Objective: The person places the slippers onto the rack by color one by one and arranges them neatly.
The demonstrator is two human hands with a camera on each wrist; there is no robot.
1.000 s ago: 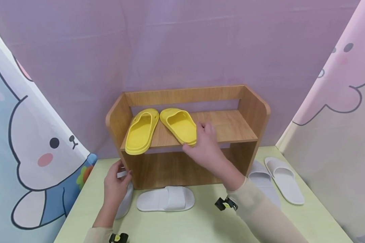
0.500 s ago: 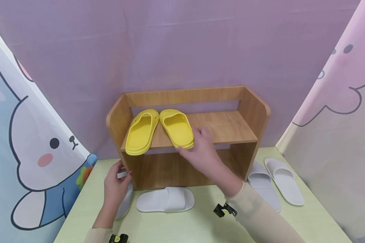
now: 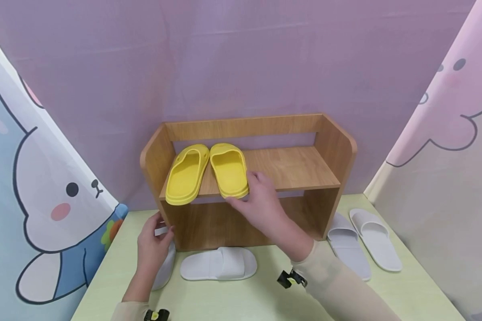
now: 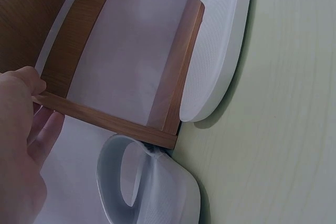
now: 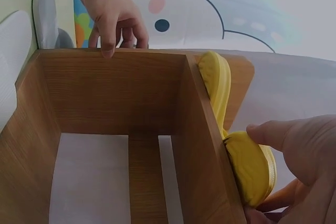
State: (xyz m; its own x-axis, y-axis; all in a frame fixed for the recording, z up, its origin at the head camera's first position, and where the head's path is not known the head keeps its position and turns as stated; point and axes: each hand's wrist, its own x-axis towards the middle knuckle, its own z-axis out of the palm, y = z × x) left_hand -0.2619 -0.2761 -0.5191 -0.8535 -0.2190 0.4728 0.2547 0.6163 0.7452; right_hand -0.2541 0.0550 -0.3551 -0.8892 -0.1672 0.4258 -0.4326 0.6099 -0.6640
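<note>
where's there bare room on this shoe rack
Upper shelf, between the right yellow clog and the right side panel; lower shelf, inward of the left side panel, though the right hand hides some. Crowded: upper left end, under the left yellow clog, and the left side panel's edge, gripped by the left hand.

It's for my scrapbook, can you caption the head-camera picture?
Right hand pinches one yellow slipper; left hand grips the wooden rack by its side.

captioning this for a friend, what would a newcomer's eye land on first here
Probably the two bright yellow clogs on the upper shelf of the wooden rack, toward its left. The right hand grips the right clog. Next might be the big cartoon animal on the left backdrop.
</note>
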